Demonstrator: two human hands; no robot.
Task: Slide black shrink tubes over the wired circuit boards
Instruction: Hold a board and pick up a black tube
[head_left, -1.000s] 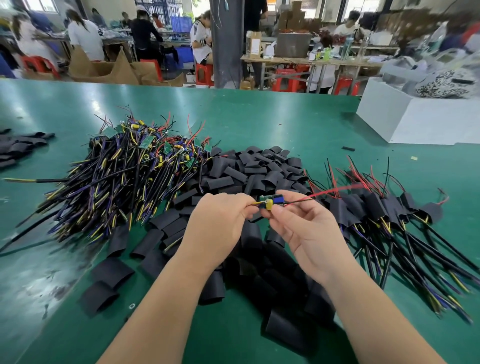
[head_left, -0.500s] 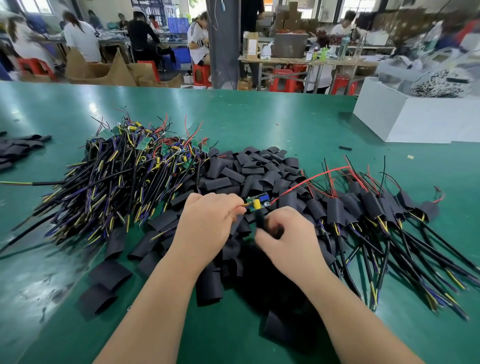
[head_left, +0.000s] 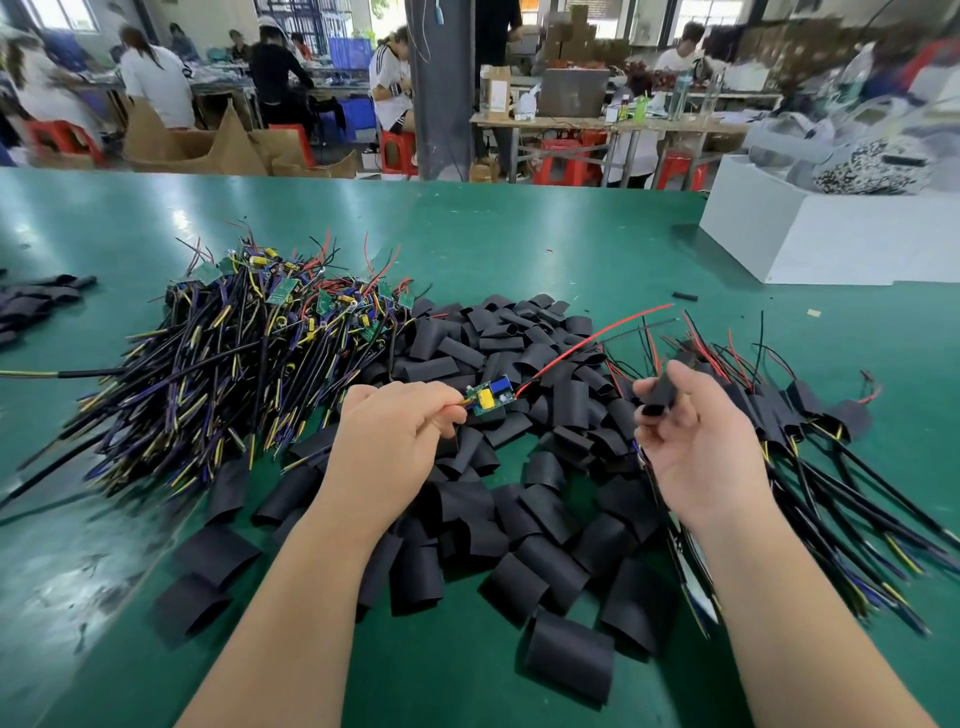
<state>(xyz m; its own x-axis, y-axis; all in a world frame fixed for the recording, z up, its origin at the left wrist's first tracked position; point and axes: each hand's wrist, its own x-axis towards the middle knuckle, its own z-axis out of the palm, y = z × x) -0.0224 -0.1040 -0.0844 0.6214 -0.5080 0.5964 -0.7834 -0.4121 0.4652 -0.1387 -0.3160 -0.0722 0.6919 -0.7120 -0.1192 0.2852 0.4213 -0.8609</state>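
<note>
Bright daylight, glare, blurred wide-angle edges

an electronics assembly workshop on a factory floor. a long green worktop (head_left: 519, 234) carries heaps of wired circuit boards (head_left: 249, 353) and cut black shrink tubes (head_left: 519, 332). beyond that worktop, several workers (head_left: 156, 78) sit at other worktops (head_left: 597, 120) on red plastic stools (head_left: 397, 153), among open cardboard boxes (head_left: 197, 148) and a grey pillar (head_left: 439, 88).

A green worktop (head_left: 519, 249) carries a tangle of wired circuit boards (head_left: 234, 364) at left; a heap of black shrink tubes (head_left: 519, 519) mid-surface; sleeved boards (head_left: 831, 441) at right; a white box (head_left: 831, 244) at the far right.
</note>
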